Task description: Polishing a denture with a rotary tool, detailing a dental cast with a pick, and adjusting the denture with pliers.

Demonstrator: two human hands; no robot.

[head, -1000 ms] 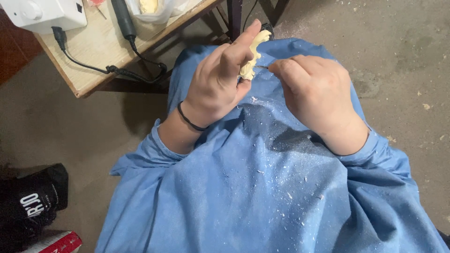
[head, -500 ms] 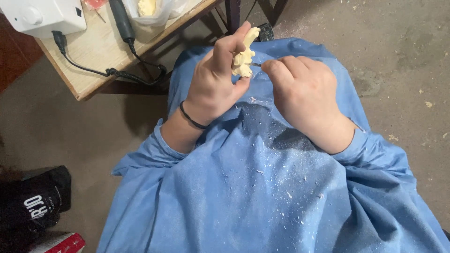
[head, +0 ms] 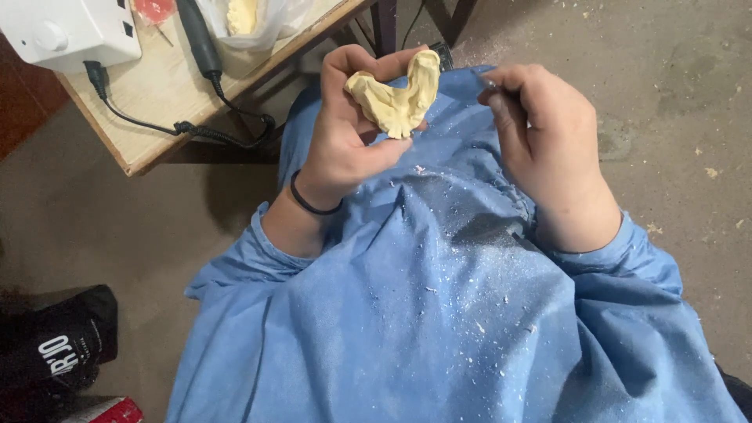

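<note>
Yellow dental cast turned face-up in left hand, tool hand pulled off to 3 o'clock.

Blue gown (head: pixel 439 313), dusted with white shavings, filled the lap as before. Wooden table (head: pixel 149 133) sat at 10 o'clock. Right hand (head: pixel 548 149) was curled shut on a thin metal tool (head: pixel 491 83), now apart from the cast rather than against it. Left hand (head: pixel 345 133) gripped the yellow dental cast (head: pixel 395 98) at 12 o'clock, fingers half-closed, arch now showing instead of edge-on.

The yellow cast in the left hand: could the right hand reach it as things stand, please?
Probably yes. The right hand is beside the cast with open space between them, though it is closed around a thin tool.
</note>
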